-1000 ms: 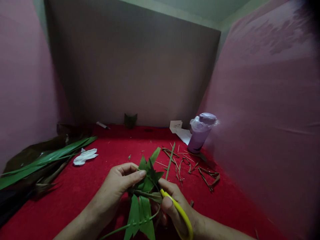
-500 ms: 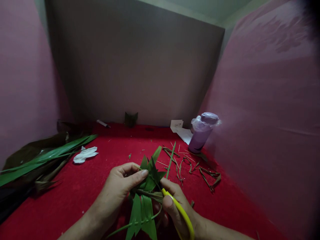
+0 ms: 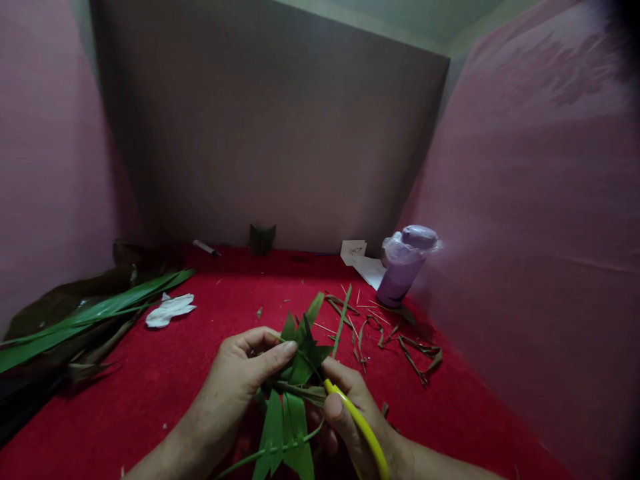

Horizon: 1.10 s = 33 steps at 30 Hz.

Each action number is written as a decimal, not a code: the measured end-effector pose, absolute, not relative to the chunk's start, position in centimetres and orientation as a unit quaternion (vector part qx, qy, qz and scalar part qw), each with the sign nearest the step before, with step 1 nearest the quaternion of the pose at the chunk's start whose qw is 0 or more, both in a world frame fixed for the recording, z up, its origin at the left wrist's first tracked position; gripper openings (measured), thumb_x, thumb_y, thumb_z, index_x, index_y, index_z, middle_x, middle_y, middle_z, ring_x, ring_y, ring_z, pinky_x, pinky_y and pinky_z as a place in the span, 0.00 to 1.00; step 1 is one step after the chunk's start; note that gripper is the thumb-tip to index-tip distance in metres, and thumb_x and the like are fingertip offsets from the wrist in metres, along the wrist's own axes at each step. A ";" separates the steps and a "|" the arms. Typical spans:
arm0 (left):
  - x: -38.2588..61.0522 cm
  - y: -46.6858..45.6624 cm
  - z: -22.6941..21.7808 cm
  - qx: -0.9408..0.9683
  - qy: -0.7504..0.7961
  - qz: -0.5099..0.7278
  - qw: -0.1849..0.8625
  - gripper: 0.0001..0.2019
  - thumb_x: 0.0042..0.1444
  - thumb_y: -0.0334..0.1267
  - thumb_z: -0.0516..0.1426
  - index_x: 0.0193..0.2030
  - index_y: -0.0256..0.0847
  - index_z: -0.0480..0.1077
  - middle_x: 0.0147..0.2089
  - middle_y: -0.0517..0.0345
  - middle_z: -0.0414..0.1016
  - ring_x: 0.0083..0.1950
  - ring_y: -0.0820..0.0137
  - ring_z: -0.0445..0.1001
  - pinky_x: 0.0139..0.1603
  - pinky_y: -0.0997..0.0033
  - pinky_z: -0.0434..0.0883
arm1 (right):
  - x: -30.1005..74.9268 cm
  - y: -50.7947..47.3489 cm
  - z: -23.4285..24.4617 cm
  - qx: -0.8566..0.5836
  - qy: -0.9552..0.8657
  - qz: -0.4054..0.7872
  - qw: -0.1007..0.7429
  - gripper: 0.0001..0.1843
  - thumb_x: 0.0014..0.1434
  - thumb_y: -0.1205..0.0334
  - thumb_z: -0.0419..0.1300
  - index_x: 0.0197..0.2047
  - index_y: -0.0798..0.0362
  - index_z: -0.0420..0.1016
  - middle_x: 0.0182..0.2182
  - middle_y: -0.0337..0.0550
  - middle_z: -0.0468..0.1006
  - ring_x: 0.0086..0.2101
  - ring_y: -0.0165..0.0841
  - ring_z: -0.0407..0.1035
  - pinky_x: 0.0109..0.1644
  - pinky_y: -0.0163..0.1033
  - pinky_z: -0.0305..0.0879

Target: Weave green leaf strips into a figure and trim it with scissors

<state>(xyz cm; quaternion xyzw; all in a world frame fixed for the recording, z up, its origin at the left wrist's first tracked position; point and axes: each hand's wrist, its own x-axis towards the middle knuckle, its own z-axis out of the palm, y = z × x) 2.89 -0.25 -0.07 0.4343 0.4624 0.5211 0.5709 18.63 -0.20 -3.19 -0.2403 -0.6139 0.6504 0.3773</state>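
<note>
Low in the middle of the head view, my left hand (image 3: pixel 240 380) pinches a folded green leaf piece (image 3: pixel 293 387) with pointed tips, thumb on top. My right hand (image 3: pixel 347 413) grips yellow-handled scissors (image 3: pixel 357 423), fingers through the handle; the blades are hidden among the leaf strips. Both hands hover just above the red cloth (image 3: pixel 200 347). Leaf strips hang down toward the bottom edge.
Long green leaves (image 3: pixel 85 317) lie piled at the left. A white crumpled scrap (image 3: pixel 169 311) sits beside them. Brown leaf trimmings (image 3: pixel 390 340) are scattered at the right, near a purple wrapped bottle (image 3: pixel 404 263) and white papers (image 3: pixel 363 261). A brown board and pink walls enclose the space.
Hardly anything differs; my hands and the leaf piece have shifted slightly to the right, with the same grip.
</note>
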 end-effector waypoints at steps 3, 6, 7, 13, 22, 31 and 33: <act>2.9 -0.4 0.0 0.437 0.468 0.520 0.566 0.09 0.46 0.41 0.61 0.25 0.38 0.72 0.24 0.59 0.73 0.26 0.72 0.69 0.29 0.73 0.65 | 18.6 -0.1 -3.0 -0.236 -0.617 0.644 0.385 0.38 0.45 0.31 0.54 0.47 0.54 0.66 0.16 0.32 0.59 0.17 0.24 0.52 0.19 0.30 0.51; 2.9 -0.5 0.1 0.435 0.466 0.519 0.569 0.08 0.46 0.41 0.61 0.25 0.38 0.72 0.24 0.59 0.73 0.27 0.72 0.69 0.29 0.73 0.65 | 19.0 0.2 -3.3 -0.235 -0.638 0.636 0.366 0.39 0.46 0.30 0.52 0.48 0.54 0.65 0.17 0.33 0.60 0.17 0.25 0.54 0.19 0.30 0.52; 2.8 -0.5 0.1 0.435 0.465 0.519 0.570 0.08 0.46 0.41 0.61 0.25 0.38 0.72 0.24 0.59 0.73 0.27 0.72 0.69 0.29 0.73 0.65 | 19.2 0.3 -3.4 -0.235 -0.648 0.631 0.356 0.40 0.45 0.29 0.51 0.49 0.54 0.65 0.17 0.33 0.60 0.17 0.25 0.54 0.19 0.30 0.52; 2.7 -0.4 0.1 0.439 0.466 0.519 0.566 0.08 0.47 0.41 0.60 0.26 0.38 0.73 0.25 0.58 0.74 0.27 0.71 0.70 0.30 0.72 0.65 | 20.0 0.5 -4.2 -0.258 -0.660 0.618 0.341 0.42 0.45 0.29 0.50 0.52 0.54 0.62 0.18 0.33 0.61 0.18 0.25 0.54 0.19 0.30 0.53; 2.5 -0.2 0.1 0.442 0.471 0.524 0.556 0.08 0.47 0.41 0.61 0.25 0.38 0.72 0.24 0.60 0.72 0.26 0.73 0.68 0.29 0.74 0.64 | 19.8 0.8 -3.7 -0.221 -0.680 0.614 0.335 0.39 0.47 0.30 0.49 0.49 0.55 0.65 0.18 0.33 0.59 0.17 0.24 0.52 0.18 0.29 0.51; 2.6 -0.3 -0.2 0.431 0.464 0.523 0.571 0.08 0.46 0.41 0.61 0.26 0.38 0.73 0.25 0.57 0.75 0.27 0.71 0.70 0.30 0.72 0.66 | 19.6 0.8 -3.9 -0.239 -0.658 0.632 0.332 0.40 0.45 0.29 0.51 0.47 0.55 0.66 0.16 0.31 0.58 0.16 0.23 0.51 0.18 0.29 0.50; 2.7 -0.3 -0.2 0.431 0.461 0.523 0.572 0.08 0.46 0.41 0.61 0.26 0.38 0.73 0.25 0.58 0.75 0.27 0.71 0.70 0.30 0.72 0.66 | 19.5 0.8 -3.8 -0.242 -0.652 0.637 0.332 0.40 0.44 0.29 0.51 0.47 0.55 0.66 0.15 0.30 0.58 0.16 0.23 0.51 0.18 0.29 0.50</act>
